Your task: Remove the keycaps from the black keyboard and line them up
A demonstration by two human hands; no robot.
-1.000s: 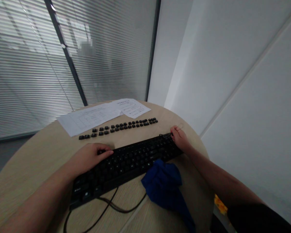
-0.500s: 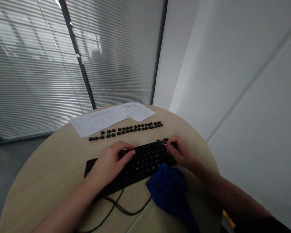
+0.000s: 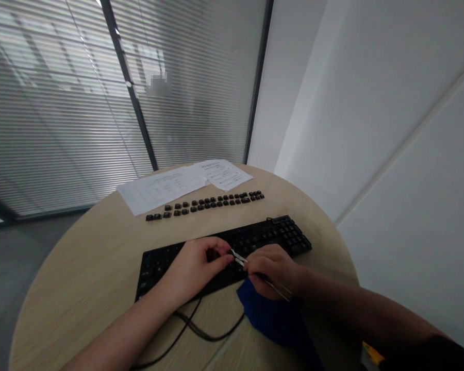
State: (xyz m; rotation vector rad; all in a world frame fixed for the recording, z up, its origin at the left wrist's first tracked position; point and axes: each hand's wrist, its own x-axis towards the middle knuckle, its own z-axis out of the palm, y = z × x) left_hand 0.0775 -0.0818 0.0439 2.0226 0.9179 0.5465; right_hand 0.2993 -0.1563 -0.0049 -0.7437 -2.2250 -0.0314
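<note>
My right hand (image 3: 272,270) grips the tool (image 3: 238,257) over the keyboard (image 3: 290,237). My left hand's (image 3: 201,265) fingers are pinched at its tip; what's between them, I can't tell.

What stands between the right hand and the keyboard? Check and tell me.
Nothing visible blocks the way: the right hand is over the near side of the keyboard, and the metal tool it holds reaches the fingertips of the left hand. The blue cloth lies at the near edge, partly hidden by the right hand.
</note>
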